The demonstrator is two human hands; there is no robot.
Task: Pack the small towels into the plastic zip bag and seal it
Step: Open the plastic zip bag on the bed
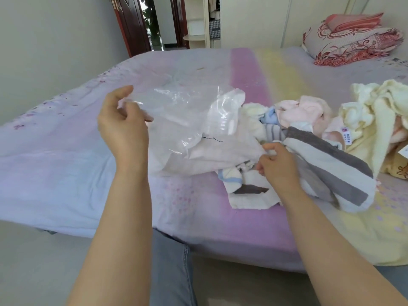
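Note:
A clear plastic zip bag (189, 120) is held up over the bed, crumpled. My left hand (122, 124) pinches its left edge. My right hand (277, 166) grips the bag's lower right corner, right beside a grey-and-white striped towel (326, 166). A heap of small towels (287, 120) in pink, cream, blue and white lies just behind and under the bag. A white towel with a blue stripe and a grey patch (245, 188) lies below my right hand. Whether any towel is inside the bag is unclear.
The bed (66, 173) has a lilac, pink and yellow sheet. A larger cream and yellow pile of cloth (375, 120) lies at the right. Folded red-patterned bedding (351, 40) sits at the far right corner. A doorway (152, 21) is beyond the bed.

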